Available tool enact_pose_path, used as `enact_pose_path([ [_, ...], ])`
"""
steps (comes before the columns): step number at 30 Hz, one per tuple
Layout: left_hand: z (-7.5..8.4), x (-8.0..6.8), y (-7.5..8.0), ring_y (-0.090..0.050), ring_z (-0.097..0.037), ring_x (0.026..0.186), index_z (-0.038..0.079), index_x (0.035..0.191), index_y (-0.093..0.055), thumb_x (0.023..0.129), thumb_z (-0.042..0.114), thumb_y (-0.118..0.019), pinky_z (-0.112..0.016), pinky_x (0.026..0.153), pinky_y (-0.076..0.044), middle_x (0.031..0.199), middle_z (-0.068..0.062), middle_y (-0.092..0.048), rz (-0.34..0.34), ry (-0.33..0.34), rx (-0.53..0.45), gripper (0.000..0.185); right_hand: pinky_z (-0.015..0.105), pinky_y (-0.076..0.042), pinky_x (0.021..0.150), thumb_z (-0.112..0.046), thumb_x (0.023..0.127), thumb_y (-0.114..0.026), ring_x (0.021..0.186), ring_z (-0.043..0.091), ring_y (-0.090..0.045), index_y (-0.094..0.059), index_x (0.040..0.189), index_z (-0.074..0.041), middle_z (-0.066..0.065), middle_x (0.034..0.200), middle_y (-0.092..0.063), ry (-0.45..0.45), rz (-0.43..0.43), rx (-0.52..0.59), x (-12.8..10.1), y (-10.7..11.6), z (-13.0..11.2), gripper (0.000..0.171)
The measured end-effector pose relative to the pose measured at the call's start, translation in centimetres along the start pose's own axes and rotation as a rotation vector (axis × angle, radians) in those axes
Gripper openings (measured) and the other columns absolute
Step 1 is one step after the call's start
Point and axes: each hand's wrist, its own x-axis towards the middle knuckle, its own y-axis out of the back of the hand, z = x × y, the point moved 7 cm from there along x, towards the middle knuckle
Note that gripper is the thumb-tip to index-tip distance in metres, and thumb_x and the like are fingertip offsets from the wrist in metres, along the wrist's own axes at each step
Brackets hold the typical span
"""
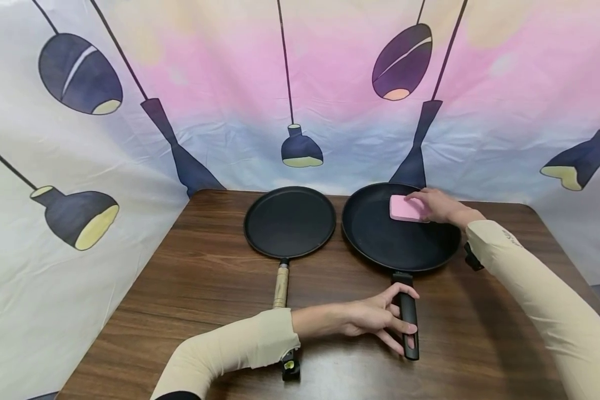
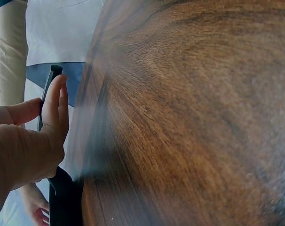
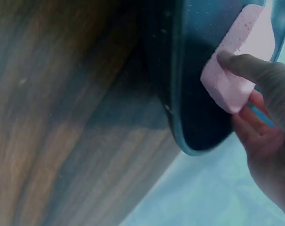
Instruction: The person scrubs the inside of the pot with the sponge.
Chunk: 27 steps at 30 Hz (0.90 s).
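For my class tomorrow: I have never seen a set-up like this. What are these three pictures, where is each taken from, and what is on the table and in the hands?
There is no machine here, just a person working with two bare hands. The wide picture comes from a camera worn on the head, looking down at a brown wooden table. The other two come from cameras strapped to each wrist, so they show the same things from very close.

Two black pans lie on the table: a flat pan with a pale wooden handle, and a deeper frying pan beside it. The left hand has its grip around the frying pan's black handle. The right hand holds a pink sponge against the inside of that pan. Behind hangs a cloth printed with lamps.
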Motion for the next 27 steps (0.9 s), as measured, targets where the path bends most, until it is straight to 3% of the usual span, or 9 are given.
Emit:
enact_pose_path([
  [5, 0.0, 0.0, -0.1, -0.071, -0.027, 0.086, 0.03, 0.133, -0.043, 0.1, -0.005, -0.058, -0.048, 0.085, -0.065, 0.093, -0.011, -0.065, -0.006, -0.011, -0.006, 0.05, 0.057, -0.054, 0.088, -0.006, 0.079, -0.084, 0.096, 0.04, -0.057, -0.06, 0.131, 0.0, 0.033, 0.116, -0.062, -0.016, -0.098, 0.068, -0.8, -0.1, 0.0, 0.058],
  [12, -0.1, 0.0, 0.2, -0.073, -0.036, 0.093, 0.03, 0.133, -0.044, 0.1, -0.005, -0.059, -0.05, 0.083, -0.065, 0.096, -0.012, -0.064, 0.022, -0.02, -0.013, 0.051, 0.045, -0.054, 0.08, -0.012, 0.079, -0.087, 0.092, 0.032, -0.058, -0.057, 0.132, 0.0, 0.024, 0.109, -0.063, -0.009, -0.214, 0.17, -3.2, -0.7, -1.3, 0.063],
  [20, 0.1, 0.2, 0.2, -0.073, -0.034, 0.093, 0.031, 0.132, -0.043, 0.1, -0.004, -0.059, -0.05, 0.086, -0.064, 0.094, -0.012, -0.064, 0.014, -0.012, 0.002, 0.05, 0.038, -0.054, 0.082, -0.021, 0.08, -0.089, 0.096, 0.024, -0.062, -0.058, 0.131, -0.004, 0.015, 0.111, -0.064, 0.02, -0.251, 0.297, -5.1, -1.5, -4.3, 0.062],
  [27, 0.0, 0.3, -0.1, -0.072, -0.031, 0.092, 0.032, 0.132, -0.043, 0.101, -0.004, -0.058, -0.05, 0.086, -0.064, 0.094, -0.012, -0.064, 0.001, 0.001, 0.009, 0.05, 0.035, -0.054, 0.082, -0.026, 0.084, -0.086, 0.097, 0.021, -0.061, -0.059, 0.133, -0.005, 0.012, 0.114, -0.064, 0.151, -0.192, 0.304, -4.8, -2.4, -8.3, 0.06],
])
